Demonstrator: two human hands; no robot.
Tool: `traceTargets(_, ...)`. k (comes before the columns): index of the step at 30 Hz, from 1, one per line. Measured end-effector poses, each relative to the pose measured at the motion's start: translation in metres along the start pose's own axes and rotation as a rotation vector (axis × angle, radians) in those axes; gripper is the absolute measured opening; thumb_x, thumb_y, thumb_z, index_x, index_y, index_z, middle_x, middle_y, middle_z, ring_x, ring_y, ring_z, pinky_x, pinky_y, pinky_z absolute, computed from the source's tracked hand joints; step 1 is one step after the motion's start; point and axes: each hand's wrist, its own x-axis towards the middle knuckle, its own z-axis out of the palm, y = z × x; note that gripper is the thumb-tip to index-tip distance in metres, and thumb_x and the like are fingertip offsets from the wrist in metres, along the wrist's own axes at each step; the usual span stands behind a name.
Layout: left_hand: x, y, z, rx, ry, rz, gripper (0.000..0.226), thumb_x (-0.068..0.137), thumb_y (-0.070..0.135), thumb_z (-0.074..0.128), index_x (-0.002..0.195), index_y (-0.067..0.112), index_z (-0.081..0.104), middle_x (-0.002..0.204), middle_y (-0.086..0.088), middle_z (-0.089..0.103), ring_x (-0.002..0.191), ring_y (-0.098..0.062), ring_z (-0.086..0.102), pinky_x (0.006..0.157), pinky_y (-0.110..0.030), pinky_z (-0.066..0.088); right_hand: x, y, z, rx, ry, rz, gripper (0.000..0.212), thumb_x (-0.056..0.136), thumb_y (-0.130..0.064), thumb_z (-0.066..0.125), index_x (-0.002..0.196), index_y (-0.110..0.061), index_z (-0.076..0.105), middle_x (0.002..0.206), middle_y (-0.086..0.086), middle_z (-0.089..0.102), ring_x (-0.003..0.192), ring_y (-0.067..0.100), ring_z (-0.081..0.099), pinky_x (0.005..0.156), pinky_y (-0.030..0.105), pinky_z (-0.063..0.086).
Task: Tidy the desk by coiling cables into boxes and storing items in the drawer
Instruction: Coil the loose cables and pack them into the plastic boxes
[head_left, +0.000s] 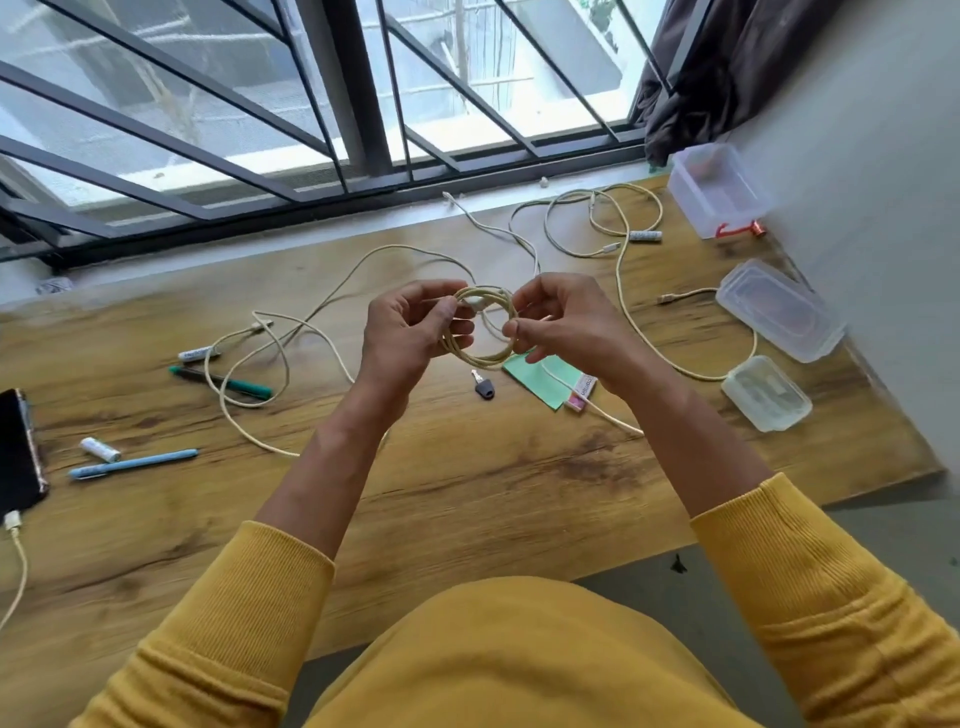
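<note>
A: Status on the coiled cable (480, 332)?

B: Held in the air above the desk (467, 499), between both hands. Left hand (410, 332) has fingers curled round the coil's left side, thumb on top; looks like it's pinning the loops so they don't spring apart. Right hand (561, 327) pinches the right side between thumb and fingertips, probably feeding or tucking the last turn.

A: Any tail left?

B: A white plug end (475, 306) sits inside the top of the coil. Can't tell if a loose tail runs on from it; hands cover part of the ring.

A: Where does it go?

B: My guess is one of the clear boxes to the right of the coil. The open box (714, 192) is far right near the window; a lidded box (779, 312) and a smaller lidded box (766, 392) sit nearer, all well apart from the hands.

A: What else is out?

B: More loose cables: one (270, 353) left of the coil, one (587, 223) beyond it to the right. Directly under the coil: a key (483, 387) and a green paper (545, 376). Left of it: green pen (221, 382), blue pen (132, 464), two batteries (100, 449). Drawer not in view.

A: So early in the job.

B: I'd say so: first coil, nothing boxed that I can see.
</note>
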Motion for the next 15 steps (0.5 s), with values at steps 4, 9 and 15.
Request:
traceTargets(4, 0.007, 0.003, 0.02, -0.017, 0.0, -0.042, 0.023, 0.109, 0.008, 0.058, 0.126, 0.001, 0.071, 0.108, -0.017, 0.08, 0.098, -0.035, 0.078, 0.086, -0.044, 0.066, 0.003, 0.007, -0.016, 0.024, 0.074, -0.019, 0.016, 0.087, -0.002, 0.082, 0.1, -0.006, 0.073, 0.087, 0.016, 0.079, 0.077, 0.032, 0.079, 0.066, 0.038, 0.065)
traceTargets(9, 0.017, 0.004, 0.045, -0.016, 0.039, -0.058, 0.021, 0.107, 0.012, 0.063, 0.122, 0.003, 0.073, 0.107, -0.015, 0.08, 0.098, -0.032, 0.079, 0.083, -0.044, 0.066, 0.003, 0.017, -0.044, 0.094, 0.164, -0.022, 0.016, 0.086, 0.0, 0.081, 0.099, -0.006, 0.073, 0.084, 0.014, 0.079, 0.071, 0.028, 0.077, 0.063, 0.036, 0.063)
traceTargets(15, 0.037, 0.002, 0.091, 0.051, 0.058, -0.068, 0.017, 0.098, 0.003, 0.073, 0.115, 0.001, 0.077, 0.098, -0.016, 0.08, 0.086, -0.033, 0.08, 0.078, -0.042, 0.067, 0.005, 0.034, -0.08, 0.209, 0.332, 0.04, 0.016, 0.089, -0.001, 0.079, 0.104, -0.004, 0.075, 0.086, 0.016, 0.078, 0.072, 0.032, 0.077, 0.065, 0.04, 0.065)
